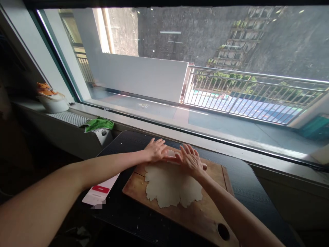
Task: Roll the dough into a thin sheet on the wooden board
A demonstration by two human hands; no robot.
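A thin, ragged-edged sheet of pale dough (169, 187) lies flat on a wooden cutting board (190, 218). Across the far part of the dough runs a wooden rolling pin (172, 159), its right end sticking out past my hand. My left hand (156, 150) rests on the pin's left part with fingers stretched forward. On its right part lies my right hand (190, 159), palm down and fingers spread. Both hands press from above and neither wraps round the pin. The pin's left end is hidden under my left hand.
The board lies on a black table (144, 219). A sheet with a red block (100, 189) sits left of the board, partly under my left forearm. A green cloth (99, 124) and a white bin (54, 103) stand on the ledge at left. A large window lies beyond the table.
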